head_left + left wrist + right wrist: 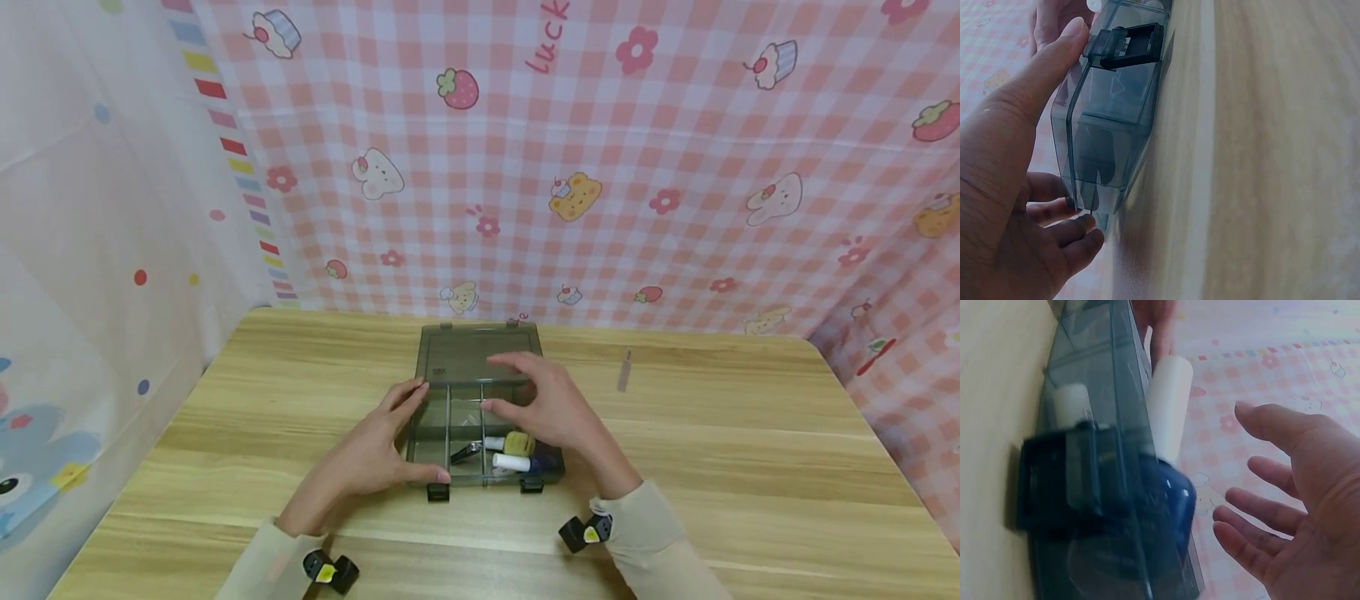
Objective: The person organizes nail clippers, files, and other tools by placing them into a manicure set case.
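Observation:
A translucent dark plastic compartment box lies on the table with its lid folded back. My left hand holds the box's left side, thumb on the front rim near a latch and fingers at the far corner. Above the right compartments hovers my right hand, its thumb and fingers spread around nothing. At front right inside lie a yellow-green nail polish bottle and a dark blue nail polish bottle with a white cap. A nail clipper sits in the middle front compartment.
A slim pinkish-grey strip lies on the wooden table, to the right of the box. Pink checked cloth hangs behind the table's far edge, and a pale dotted cloth hangs at the left.

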The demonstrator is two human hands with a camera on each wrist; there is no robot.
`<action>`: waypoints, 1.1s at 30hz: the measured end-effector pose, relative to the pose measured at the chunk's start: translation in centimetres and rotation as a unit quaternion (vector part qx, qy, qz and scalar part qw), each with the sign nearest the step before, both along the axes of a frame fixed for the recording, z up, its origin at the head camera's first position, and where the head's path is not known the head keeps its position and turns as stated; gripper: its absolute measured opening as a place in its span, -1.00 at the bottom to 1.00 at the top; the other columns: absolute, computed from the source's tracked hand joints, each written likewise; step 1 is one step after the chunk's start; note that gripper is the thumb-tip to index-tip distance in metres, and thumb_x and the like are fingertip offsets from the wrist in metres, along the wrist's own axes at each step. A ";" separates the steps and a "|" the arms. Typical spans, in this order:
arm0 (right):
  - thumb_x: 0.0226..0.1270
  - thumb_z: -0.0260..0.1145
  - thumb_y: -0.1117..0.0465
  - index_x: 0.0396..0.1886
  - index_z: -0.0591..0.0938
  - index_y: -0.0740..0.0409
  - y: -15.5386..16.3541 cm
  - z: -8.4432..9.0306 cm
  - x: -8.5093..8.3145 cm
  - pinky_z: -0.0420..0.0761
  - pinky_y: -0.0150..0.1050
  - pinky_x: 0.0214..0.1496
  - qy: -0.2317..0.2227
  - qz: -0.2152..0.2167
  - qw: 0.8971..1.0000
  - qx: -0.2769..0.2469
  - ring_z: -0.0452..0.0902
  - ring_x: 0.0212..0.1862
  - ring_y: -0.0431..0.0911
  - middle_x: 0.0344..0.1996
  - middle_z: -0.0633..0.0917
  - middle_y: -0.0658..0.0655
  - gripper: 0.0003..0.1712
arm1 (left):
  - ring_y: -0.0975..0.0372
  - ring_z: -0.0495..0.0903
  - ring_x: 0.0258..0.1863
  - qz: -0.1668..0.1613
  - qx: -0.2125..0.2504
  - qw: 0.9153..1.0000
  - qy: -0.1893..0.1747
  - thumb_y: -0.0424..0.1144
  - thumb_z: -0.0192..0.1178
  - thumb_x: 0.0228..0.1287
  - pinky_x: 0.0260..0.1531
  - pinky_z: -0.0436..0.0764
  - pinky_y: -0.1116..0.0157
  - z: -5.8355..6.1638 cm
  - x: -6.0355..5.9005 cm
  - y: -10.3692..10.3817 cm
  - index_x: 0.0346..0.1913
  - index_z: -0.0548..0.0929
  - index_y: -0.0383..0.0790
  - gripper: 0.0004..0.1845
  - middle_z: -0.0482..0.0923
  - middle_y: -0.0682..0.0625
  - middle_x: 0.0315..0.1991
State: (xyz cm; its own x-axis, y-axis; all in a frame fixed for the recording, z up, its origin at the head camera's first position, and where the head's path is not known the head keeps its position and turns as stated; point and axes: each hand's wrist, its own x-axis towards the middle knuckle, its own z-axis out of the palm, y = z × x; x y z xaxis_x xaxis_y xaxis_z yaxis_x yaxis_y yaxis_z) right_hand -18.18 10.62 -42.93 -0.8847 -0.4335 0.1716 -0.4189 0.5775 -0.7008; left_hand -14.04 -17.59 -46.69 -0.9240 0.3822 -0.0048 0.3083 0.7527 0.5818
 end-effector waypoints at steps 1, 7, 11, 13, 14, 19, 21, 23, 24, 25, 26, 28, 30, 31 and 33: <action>0.28 0.51 -0.10 0.41 0.53 -0.16 0.2 0.0 -0.1 0.68 0.08 0.13 0.000 -0.003 1.000 -0.001 0.60 0.20 0.13 0.38 0.56 0.06 -0.29 | -0.09 0.20 0.57 0.000 0.000 1.000 0.001 0.45 0.50 -0.14 0.39 0.44 -0.15 0.0 0.0 0.0 0.66 0.04 -0.13 0.39 -0.07 -0.01 0.67; 0.25 0.52 -0.17 0.55 0.36 -0.26 1.3 0.1 -0.7 0.50 0.22 0.39 -0.013 -0.025 1.000 0.004 0.39 0.47 0.18 0.57 0.33 0.04 -0.10 | -0.09 0.19 0.58 0.000 0.001 1.000 0.000 0.46 0.49 -0.15 0.40 0.43 -0.16 -0.1 0.0 0.0 0.66 0.04 -0.13 0.40 -0.08 0.00 0.68; 0.22 0.52 -0.22 0.60 0.26 -0.26 2.2 -0.1 -1.3 0.36 0.29 0.48 -0.008 -0.044 0.999 0.018 0.27 0.54 0.20 0.61 0.26 0.08 0.01 | -0.08 0.17 0.59 0.003 0.002 1.000 -0.003 0.46 0.49 -0.16 0.41 0.42 -0.16 -0.1 0.0 0.0 0.67 0.03 -0.11 0.40 -0.09 0.01 0.68; 0.22 0.52 -0.22 0.61 0.23 -0.25 2.6 -0.2 -1.7 0.32 0.29 0.51 -0.004 -0.053 0.998 0.016 0.19 0.58 0.19 0.61 0.24 0.09 0.03 | -0.09 0.17 0.59 0.003 0.002 1.000 -0.004 0.46 0.49 -0.15 0.41 0.41 -0.16 -0.1 0.0 0.0 0.67 0.03 -0.11 0.40 -0.09 0.02 0.68; 0.21 0.52 -0.22 0.62 0.23 -0.24 2.9 -0.3 -1.8 0.31 0.29 0.51 -0.001 -0.057 0.998 0.014 0.18 0.59 0.19 0.61 0.24 0.10 0.05 | -0.09 0.17 0.59 0.003 0.002 1.000 -0.004 0.46 0.49 -0.16 0.42 0.41 -0.16 -0.1 0.0 0.0 0.67 0.02 -0.10 0.40 -0.10 0.02 0.68; 0.18 0.52 -0.26 0.64 0.18 -0.15 4.2 -0.9 -2.6 0.22 0.29 0.56 -0.002 -0.089 0.996 0.015 0.12 0.61 0.19 0.62 0.22 0.13 0.13 | -0.10 0.17 0.58 0.003 0.000 1.000 -0.005 0.47 0.49 -0.15 0.42 0.40 -0.16 0.0 0.0 0.1 0.67 0.01 -0.09 0.40 -0.11 0.02 0.68; 0.17 0.53 -0.27 0.65 0.16 -0.11 4.7 -1.1 -2.9 0.17 0.29 0.58 -0.003 -0.099 0.995 0.013 0.09 0.62 0.20 0.62 0.21 0.16 0.16 | -0.10 0.16 0.59 0.003 0.000 1.000 -0.006 0.46 0.49 -0.16 0.42 0.40 -0.16 0.0 0.0 0.1 0.67 0.01 -0.08 0.41 -0.11 0.03 0.68; 0.17 0.53 -0.26 0.66 0.14 -0.09 5.1 -1.2 -3.1 0.14 0.29 0.59 -0.002 -0.103 0.995 0.005 0.06 0.63 0.21 0.63 0.18 0.17 0.18 | -0.09 0.16 0.59 0.003 0.001 1.000 -0.006 0.46 0.50 -0.16 0.42 0.40 -0.15 0.0 0.0 0.1 0.67 0.01 -0.09 0.41 -0.11 0.03 0.68; 0.17 0.54 -0.25 0.66 0.14 -0.08 5.3 -1.3 -3.2 0.15 0.30 0.59 0.000 -0.106 0.994 0.002 0.06 0.63 0.22 0.63 0.18 0.18 0.18 | -0.09 0.16 0.59 0.004 0.001 1.000 -0.007 0.46 0.50 -0.16 0.42 0.40 -0.15 0.0 0.0 0.1 0.67 0.01 -0.09 0.41 -0.11 0.03 0.68; 0.17 0.54 -0.24 0.66 0.14 -0.09 5.5 -1.3 -3.4 0.15 0.31 0.59 0.002 -0.111 0.994 0.000 0.06 0.63 0.22 0.63 0.17 0.19 0.17 | -0.09 0.16 0.59 0.004 0.001 1.000 -0.007 0.46 0.50 -0.16 0.43 0.40 -0.15 0.0 0.0 0.1 0.67 0.01 -0.09 0.41 -0.11 0.03 0.68; 0.18 0.54 -0.23 0.66 0.14 -0.08 5.7 -1.3 -3.5 0.15 0.30 0.59 0.004 -0.116 0.993 -0.003 0.05 0.63 0.22 0.63 0.17 0.19 0.17 | -0.08 0.15 0.59 0.004 0.001 1.000 -0.008 0.46 0.50 -0.16 0.42 0.40 -0.15 0.0 0.0 0.1 0.67 0.01 -0.09 0.41 -0.11 0.03 0.68; 0.19 0.54 -0.21 0.67 0.12 -0.08 6.2 -1.4 -3.7 0.15 0.33 0.57 0.002 -0.129 0.992 -0.005 0.05 0.62 0.24 0.63 0.16 0.21 0.18 | -0.08 0.15 0.59 0.005 0.002 1.000 -0.008 0.46 0.50 -0.17 0.42 0.40 -0.16 0.0 0.0 0.1 0.67 0.01 -0.08 0.41 -0.11 0.03 0.68; 0.20 0.53 -0.20 0.67 0.10 -0.06 6.8 -1.5 -3.8 0.16 0.34 0.57 -0.004 -0.144 0.990 -0.004 0.05 0.62 0.26 0.63 0.15 0.23 0.18 | -0.08 0.15 0.60 0.005 0.002 1.000 -0.008 0.46 0.50 -0.17 0.42 0.40 -0.16 -0.1 0.0 0.1 0.67 0.02 -0.08 0.41 -0.10 0.03 0.68; 0.21 0.53 -0.19 0.67 0.09 -0.04 7.1 -1.6 -4.0 0.15 0.34 0.57 -0.007 -0.151 0.988 -0.004 0.04 0.62 0.27 0.63 0.15 0.24 0.18 | -0.08 0.15 0.59 0.005 0.002 1.000 -0.008 0.46 0.50 -0.17 0.42 0.40 -0.16 -0.1 0.0 0.1 0.67 0.01 -0.08 0.41 -0.10 0.03 0.68; 0.23 0.52 -0.16 0.68 0.07 0.00 7.7 -1.7 -4.1 0.14 0.35 0.57 -0.016 -0.162 0.987 -0.007 0.02 0.62 0.29 0.63 0.14 0.28 0.19 | -0.08 0.16 0.59 0.004 0.001 1.000 -0.007 0.46 0.50 -0.16 0.42 0.41 -0.15 -0.1 0.0 0.1 0.67 0.01 -0.08 0.41 -0.10 0.03 0.68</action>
State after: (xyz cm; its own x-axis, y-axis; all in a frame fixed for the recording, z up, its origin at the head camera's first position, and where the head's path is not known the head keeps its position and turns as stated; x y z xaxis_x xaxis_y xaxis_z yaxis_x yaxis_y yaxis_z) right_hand -22.30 18.33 -44.65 -0.9815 -0.1246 0.1456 -0.1915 0.6673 -0.7198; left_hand -14.01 -17.52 -46.76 -0.9267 0.3754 -0.0165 0.2949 0.7538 0.5872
